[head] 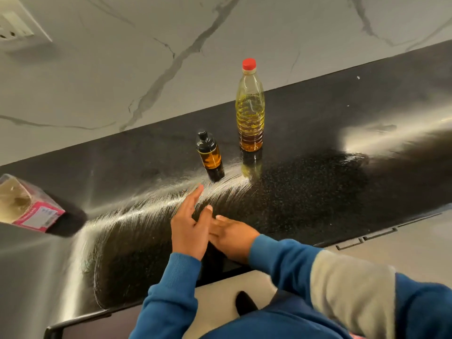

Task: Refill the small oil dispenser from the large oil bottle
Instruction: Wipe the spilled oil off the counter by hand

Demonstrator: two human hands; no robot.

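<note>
The small oil dispenser stands upright on the black countertop. It has a black cap and amber oil in its lower part. To its right stands the large clear oil bottle with a red cap, about two-thirds full of yellow oil. My left hand is held edge-up with straight fingers, a little in front of the dispenser. My right hand lies beside it, its straight fingers touching the left palm. Neither hand holds anything.
A clear packet with a pink label lies at the counter's left. A marble wall backs the counter, with a white socket at top left. The counter's front edge and drawer fronts run below my hands.
</note>
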